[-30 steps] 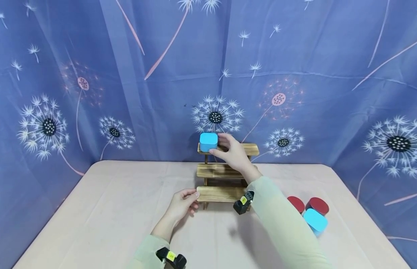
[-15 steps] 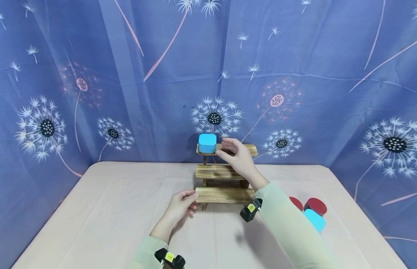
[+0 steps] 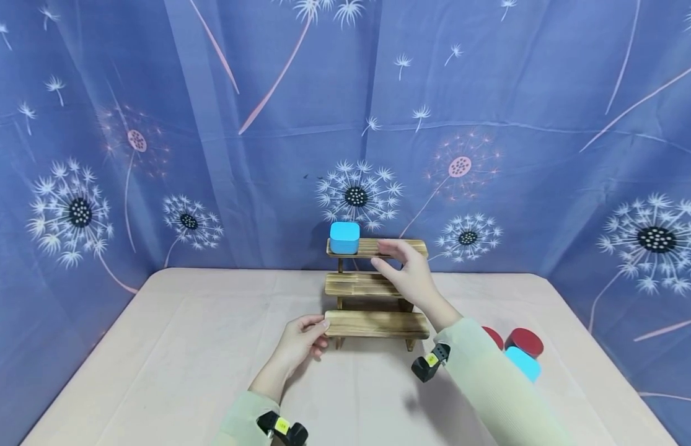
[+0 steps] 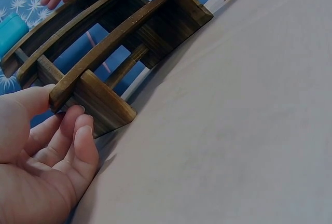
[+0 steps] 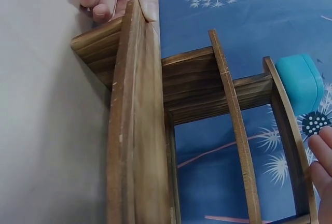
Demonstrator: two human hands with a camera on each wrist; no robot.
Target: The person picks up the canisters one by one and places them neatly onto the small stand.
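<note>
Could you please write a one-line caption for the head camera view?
Left hand steadies the stepped wooden rack by its bottom step while the right hand hovers beside the blue box on top.

Pink table [image 3: 172, 347], wooden stepped rack [image 3: 375, 323], red and blue tubs [image 3: 522, 353]

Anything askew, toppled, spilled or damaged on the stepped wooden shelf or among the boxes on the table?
Nothing stands out. The wooden shelf stands level, the blue box sits upright at the left end of its top step, and the left hand holds the bottom step's end. The right hand holds nothing.
</note>
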